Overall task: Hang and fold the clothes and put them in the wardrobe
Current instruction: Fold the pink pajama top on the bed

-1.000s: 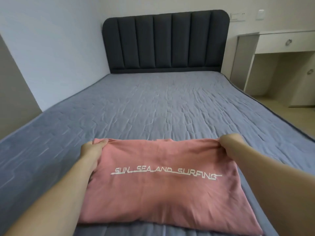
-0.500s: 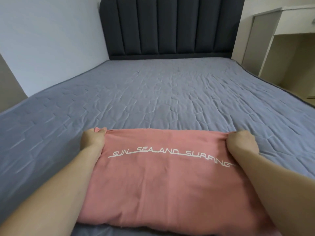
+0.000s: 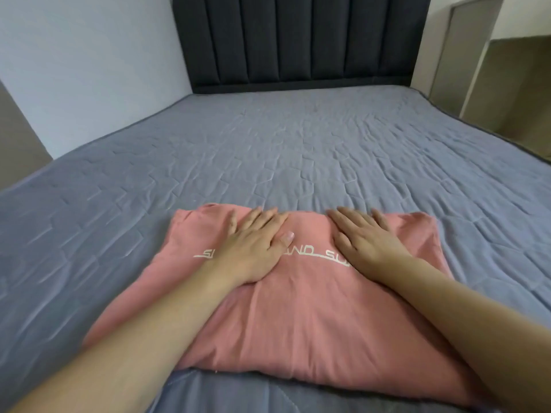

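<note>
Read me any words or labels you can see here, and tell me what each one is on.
"S… AND SU…": white lettering across the folded pink shirt on the bed; the left hand and right hand, flat on the shirt, hide the rest.
No other text is visible.

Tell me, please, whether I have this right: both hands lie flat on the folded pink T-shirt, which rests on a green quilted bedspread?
Not quite: the quilted bedspread is blue-grey, not green, as the head view shows. The rest holds: the left hand and the right hand both lie flat, fingers straight, on the folded pink T-shirt, which rests on that bedspread.
</note>
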`<state>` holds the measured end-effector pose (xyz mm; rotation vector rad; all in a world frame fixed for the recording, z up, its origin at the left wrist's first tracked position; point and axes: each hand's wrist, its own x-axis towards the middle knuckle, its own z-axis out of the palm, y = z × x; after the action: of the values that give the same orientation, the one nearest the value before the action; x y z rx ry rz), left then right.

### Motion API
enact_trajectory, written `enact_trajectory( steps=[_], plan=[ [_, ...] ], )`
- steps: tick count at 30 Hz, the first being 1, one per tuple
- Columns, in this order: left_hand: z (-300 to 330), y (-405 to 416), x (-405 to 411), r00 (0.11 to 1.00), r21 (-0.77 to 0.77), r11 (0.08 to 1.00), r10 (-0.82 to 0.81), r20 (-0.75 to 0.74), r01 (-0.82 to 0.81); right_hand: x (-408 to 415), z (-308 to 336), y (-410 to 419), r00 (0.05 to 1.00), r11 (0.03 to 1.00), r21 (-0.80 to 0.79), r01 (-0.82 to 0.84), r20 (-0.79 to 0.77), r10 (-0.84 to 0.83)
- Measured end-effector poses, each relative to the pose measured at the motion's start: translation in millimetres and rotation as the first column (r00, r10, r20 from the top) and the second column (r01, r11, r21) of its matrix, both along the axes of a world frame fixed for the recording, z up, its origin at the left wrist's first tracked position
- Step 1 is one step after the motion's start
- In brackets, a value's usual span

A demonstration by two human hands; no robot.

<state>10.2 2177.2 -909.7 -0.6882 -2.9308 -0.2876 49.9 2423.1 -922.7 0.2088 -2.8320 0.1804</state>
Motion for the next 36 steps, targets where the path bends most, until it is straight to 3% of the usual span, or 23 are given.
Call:
enact_trajectory(
  steps=[2, 5, 11, 14, 19, 21, 23, 25, 27, 29, 32, 36],
  plan=[
    [-10, -3, -10, 0.987, -0.039, 0.998, 0.059, 0.148, -0.053, -7, -7, 9, 0.981, 0.992, -0.081, 0.099, 0.176, -0.083],
    [-13, -24, -33, 0.964, -0.073, 0.985, 0.169, 0.207, -0.157, -13, -14, 28, 0.949, 0.982, -0.027, 0.187, 0.265, -0.173],
    [-18, -78, -62, 0.924, -0.191, 0.937, 0.327, 0.197, -0.291, -8, -20, 49, 0.923, 0.956, -0.018, 0.292, 0.267, -0.277],
    [-18, -102, -59, 0.887, -0.172, 0.902, 0.424, 0.183, -0.395, -4, -18, 57, 0.897, 0.924, 0.02, 0.382, 0.235, -0.376],
    [4, -104, -17, 0.764, -0.159, 0.782, 0.623, 0.165, -0.603, 23, -7, 54, 0.804, 0.85, 0.087, 0.52, 0.287, -0.521],
    [12, -84, 18, 0.832, -0.133, 0.828, 0.553, 0.038, -0.544, 34, 4, 44, 0.8, 0.835, 0.071, 0.546, 0.253, -0.545],
    [11, -50, 61, 0.943, -0.06, 0.943, 0.32, -0.092, -0.326, 50, 16, 28, 0.847, 0.854, 0.015, 0.519, 0.128, -0.517],
    [7, -20, 99, 0.99, -0.008, 0.99, 0.142, 0.007, -0.142, 71, 23, 5, 0.932, 0.934, -0.037, 0.354, 0.1, -0.349],
    [-4, -12, 123, 0.982, -0.056, 0.996, 0.079, 0.169, -0.071, 102, 18, -15, 0.966, 0.983, -0.052, 0.175, 0.201, -0.161],
    [-13, -30, 131, 0.979, -0.134, 0.985, 0.129, 0.158, -0.109, 137, 5, -13, 0.949, 0.988, 0.012, 0.154, 0.276, -0.151],
    [-20, -81, 138, 0.958, -0.191, 0.946, 0.278, 0.064, -0.262, 180, -5, 23, 0.907, 0.95, 0.097, 0.295, 0.285, -0.311],
    [-14, -159, 145, 0.817, -0.252, 0.826, 0.551, 0.173, -0.504, 203, 3, 42, 0.843, 0.904, 0.245, 0.352, 0.337, -0.419]
  ],
)
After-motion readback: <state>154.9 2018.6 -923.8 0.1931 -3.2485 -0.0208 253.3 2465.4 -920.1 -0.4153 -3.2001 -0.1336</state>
